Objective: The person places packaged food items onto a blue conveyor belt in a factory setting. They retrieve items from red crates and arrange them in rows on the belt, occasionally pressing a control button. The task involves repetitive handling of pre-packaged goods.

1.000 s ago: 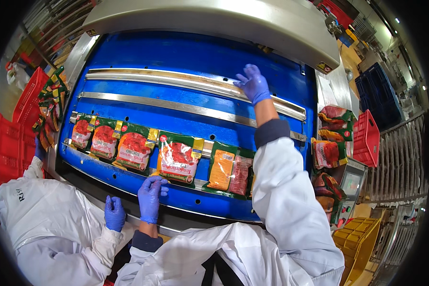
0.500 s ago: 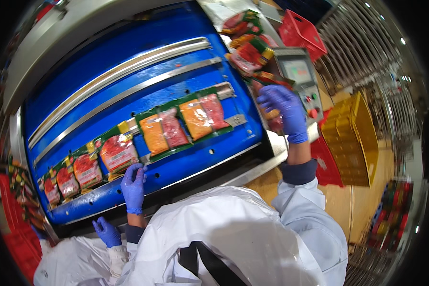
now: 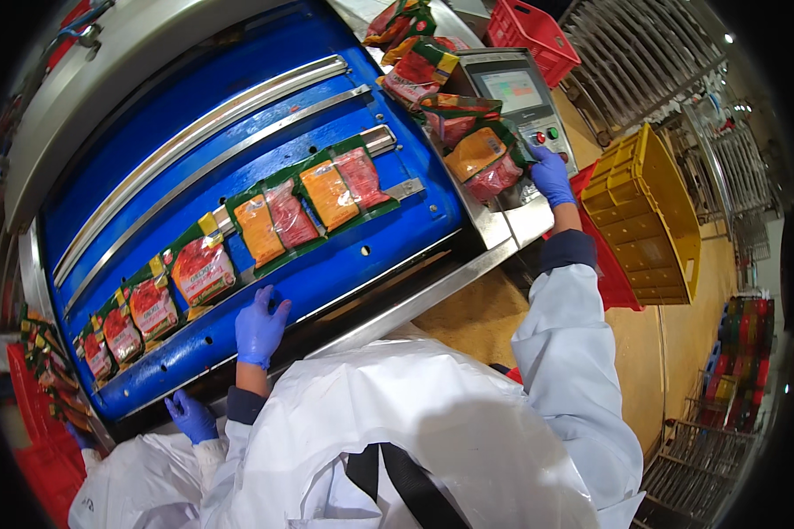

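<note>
My left hand [image 3: 260, 328], in a blue glove, is at the near edge of the blue machine bed [image 3: 362, 278], fingers apart and holding nothing. Just beyond it, several meat packs [image 3: 205, 271] lie in a slanting row across a metal bar. The two rightmost packs [image 3: 331, 194] show orange and pink sides. My right hand [image 3: 552, 179], also gloved, is at the lower part of the control panel [image 3: 520, 97], beside its red and green buttons. Its fingers are stretched out and partly hidden. Left of it, loose packs [image 3: 485, 163] are piled on a metal ledge.
A co-worker's gloved hand [image 3: 191, 418] is at the bed's near left edge. A curved metal lid [image 3: 40, 132] rises at the far left. Yellow crates [image 3: 648, 212] and a red crate [image 3: 534, 37] stand right of the machine. Metal racks [image 3: 648, 62] are behind them.
My right hand has moved from above the loose packs to the control panel. My left fingers have straightened. The view has shifted; the row of packs looks unchanged.
</note>
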Demonstrator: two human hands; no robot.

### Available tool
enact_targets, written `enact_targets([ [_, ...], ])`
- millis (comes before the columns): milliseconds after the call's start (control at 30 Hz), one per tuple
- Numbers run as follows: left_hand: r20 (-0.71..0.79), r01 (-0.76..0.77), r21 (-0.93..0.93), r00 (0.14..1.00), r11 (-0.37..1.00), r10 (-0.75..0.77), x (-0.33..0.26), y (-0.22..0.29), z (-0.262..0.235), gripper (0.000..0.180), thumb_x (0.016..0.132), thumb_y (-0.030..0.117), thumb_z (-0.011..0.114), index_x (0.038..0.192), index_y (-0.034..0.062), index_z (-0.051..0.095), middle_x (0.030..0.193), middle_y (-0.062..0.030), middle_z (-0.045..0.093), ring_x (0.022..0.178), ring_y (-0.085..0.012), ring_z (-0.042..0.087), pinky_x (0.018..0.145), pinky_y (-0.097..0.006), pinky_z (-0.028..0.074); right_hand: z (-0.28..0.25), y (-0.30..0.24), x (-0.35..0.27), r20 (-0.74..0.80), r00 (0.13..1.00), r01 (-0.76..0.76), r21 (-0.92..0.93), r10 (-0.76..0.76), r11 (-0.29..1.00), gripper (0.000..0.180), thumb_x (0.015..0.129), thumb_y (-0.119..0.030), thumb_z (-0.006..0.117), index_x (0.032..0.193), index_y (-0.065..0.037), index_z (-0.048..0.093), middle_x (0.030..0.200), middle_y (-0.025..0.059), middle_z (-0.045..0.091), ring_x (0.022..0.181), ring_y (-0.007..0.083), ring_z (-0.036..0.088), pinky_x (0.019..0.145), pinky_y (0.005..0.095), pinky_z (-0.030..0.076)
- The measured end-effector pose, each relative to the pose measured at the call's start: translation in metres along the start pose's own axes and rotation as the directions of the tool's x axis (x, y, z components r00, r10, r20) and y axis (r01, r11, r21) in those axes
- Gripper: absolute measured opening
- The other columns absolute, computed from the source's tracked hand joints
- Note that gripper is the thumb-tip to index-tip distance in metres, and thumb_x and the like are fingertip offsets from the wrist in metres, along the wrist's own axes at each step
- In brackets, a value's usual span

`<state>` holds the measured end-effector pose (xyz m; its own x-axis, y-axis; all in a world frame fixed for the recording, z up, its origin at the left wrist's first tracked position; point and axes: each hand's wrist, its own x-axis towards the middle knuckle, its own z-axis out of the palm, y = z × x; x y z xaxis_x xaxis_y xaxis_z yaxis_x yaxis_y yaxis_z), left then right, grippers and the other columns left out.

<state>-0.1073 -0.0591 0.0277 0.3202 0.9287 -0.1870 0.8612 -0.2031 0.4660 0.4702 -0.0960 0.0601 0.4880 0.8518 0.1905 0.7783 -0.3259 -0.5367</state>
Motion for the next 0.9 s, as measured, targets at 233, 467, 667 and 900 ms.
enact_targets([
  [233, 0.092, 0.014, 0.119, 0.995, 0.993, -0.026, 0.000, 0.009, -0.003, 0.057, 0.079, 0.045, 0.057, 0.119, 0.0045, 0.053, 0.119, -0.0283, 0.049, 0.100, -0.0367, 0.057, 0.086, -0.039, 0.045, -0.013, -0.001, 0.001, 0.136, 0.990, -0.009, -0.185, 0.035, 0.983, 0.049, 0.070, -0.006, 0.058, 0.119, -0.013, 0.056, 0.097, 0.0191, 0.057, 0.089, 0.0338, 0.058, 0.079, 0.0358, 0.045],
  [467, 0.198, 0.121, 0.115, 0.970, 0.986, -0.143, 0.003, 0.022, -0.011, 0.061, 0.077, 0.046, 0.060, 0.123, 0.0058, 0.051, 0.129, -0.0279, 0.040, 0.112, -0.0363, 0.050, 0.093, -0.038, 0.041, -0.041, -0.001, -0.008, -0.031, 0.999, 0.009, 0.100, -0.006, 0.995, 0.048, 0.070, -0.001, 0.055, 0.117, -0.012, 0.059, 0.097, 0.0119, 0.061, 0.081, 0.0205, 0.059, 0.076, 0.0295, 0.047],
  [667, 0.061, 0.068, 0.164, 0.995, 0.984, -0.079, 0.014, 0.021, -0.013, 0.060, 0.077, 0.040, 0.063, 0.123, 0.0040, 0.050, 0.136, -0.0267, 0.032, 0.126, -0.0375, 0.035, 0.102, -0.040, 0.032, -0.049, -0.054, -0.042, 0.230, 0.973, -0.094, 0.259, 0.033, 0.961, 0.035, 0.077, -0.007, 0.061, 0.112, -0.006, 0.059, 0.076, 0.0030, 0.062, 0.063, 0.0084, 0.054, 0.060, 0.0217, 0.045],
  [900, -0.196, -0.200, -0.116, 0.965, 0.973, 0.175, 0.045, 0.021, -0.022, 0.049, 0.078, 0.032, 0.064, 0.116, 0.0010, 0.055, 0.125, -0.0219, 0.049, 0.118, -0.0363, 0.043, 0.099, -0.041, 0.035, -0.016, -0.043, -0.014, 0.096, 0.995, -0.028, 0.222, 0.007, 0.975, 0.019, 0.076, -0.009, 0.064, 0.092, 0.002, 0.062, 0.081, 0.0105, 0.063, 0.074, 0.0176, 0.060, 0.069, 0.0283, 0.046],
])
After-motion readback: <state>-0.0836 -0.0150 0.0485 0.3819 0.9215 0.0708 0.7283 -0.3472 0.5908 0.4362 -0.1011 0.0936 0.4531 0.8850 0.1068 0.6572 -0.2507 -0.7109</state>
